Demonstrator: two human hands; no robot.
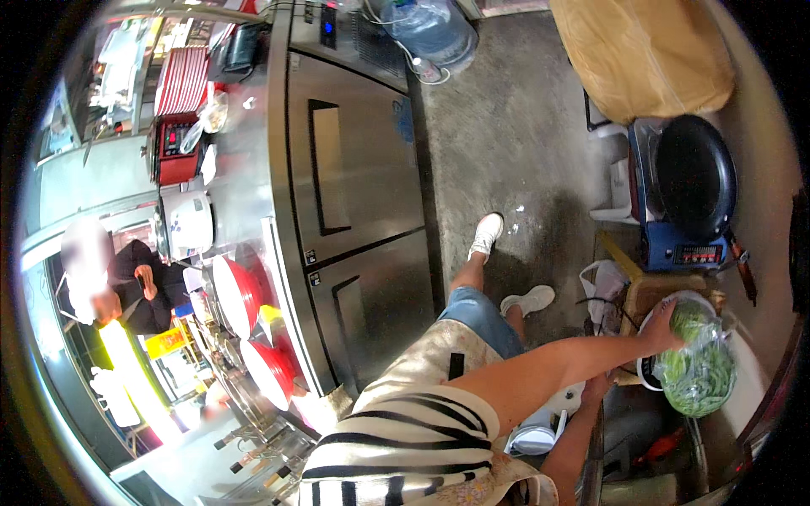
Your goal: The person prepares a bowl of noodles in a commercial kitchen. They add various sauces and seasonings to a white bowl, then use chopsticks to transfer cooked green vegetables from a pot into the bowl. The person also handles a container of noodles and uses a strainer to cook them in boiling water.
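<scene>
My left hand (664, 329) grips the upper left side of a clear plastic bag of leafy green vegetables (699, 373). The bag lies over a round white-rimmed container (647, 374) at the lower right. My right hand (595, 387) is lower and to the left, beside the container and near a short light-brown piece like a handle (625, 378). Its fingers are partly hidden, so its grip cannot be made out. Above the bag, a black frying pan (693, 177) rests on a blue portable cooker (652, 243).
A steel counter fridge (367, 171) runs along the left, with red lamp shades (237, 294) by its worktop. A large tan bag (652, 57) stands at the upper right, a water bottle (433, 31) at the top. Another person (149, 291) is at the far left.
</scene>
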